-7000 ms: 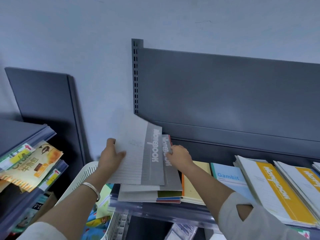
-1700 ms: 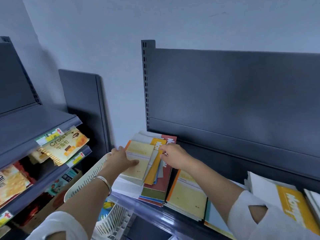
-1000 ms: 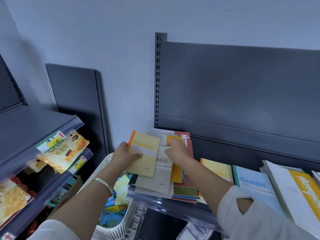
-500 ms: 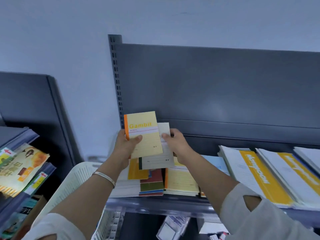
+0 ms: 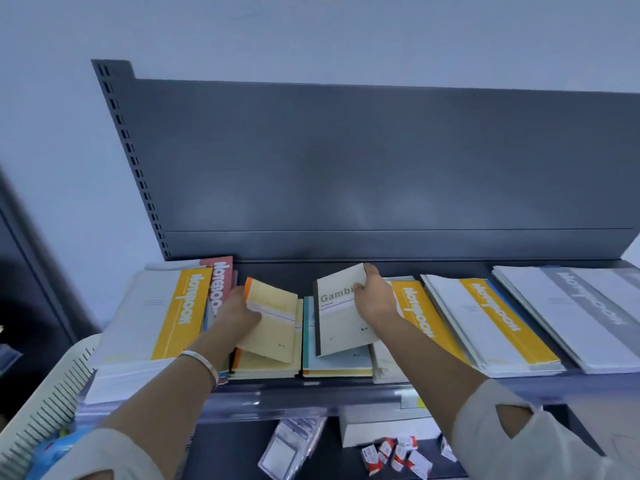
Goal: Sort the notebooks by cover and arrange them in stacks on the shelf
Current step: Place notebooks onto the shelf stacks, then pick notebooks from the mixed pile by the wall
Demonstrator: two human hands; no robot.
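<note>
Both of your hands are busy. Your left hand (image 5: 239, 315) grips the yellow Gambit notebook (image 5: 277, 327) by its orange-spined left edge, thumb on the cover. Your right hand (image 5: 375, 299) pinches the grey Gambit notebook (image 5: 341, 327) at its far right corner. Both books are lifted and tilted above the shelf (image 5: 311, 398), with neither lying flat yet.

The relation that matters is what sits under each hand. Directly below your left hand lies the yellow stack (image 5: 266, 368), with the same orange spine and its long axis running front to back. The book you hold is turned slightly clockwise from that line, so it probably needs only a small twist and a straight drop. This hand looks closest to finishing.

Your right hand is less settled. The grey book hovers over the light-blue stack (image 5: 337, 363), which does not match its cover. A pale stack (image 5: 386, 368) lies just to the right of that one, beneath your right forearm (image 5: 433, 348) (too much of it is hidden to tell whether its cover matches). If it does match, the book should move a little rightward and toward you, with its dark spine kept on the left.
</note>
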